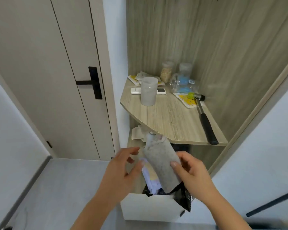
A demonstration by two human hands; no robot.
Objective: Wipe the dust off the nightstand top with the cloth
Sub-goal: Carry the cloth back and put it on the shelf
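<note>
Cloth (161, 165): grey, folded lengthwise, held upright-tilted over a white box (150, 208), pinched by the right hand (192, 171) with the thumb across its front at the 3 o'clock edge. Left hand (123, 170): fingers spread and loose, holding nothing, thumb tip just beside the cloth's 9 o'clock edge. Nightstand top (170, 120): at 12 o'clock from the cloth, well apart; bears a plastic cup (148, 91), remote (161, 91), jars (167, 72) and a hammer (205, 120).
</note>
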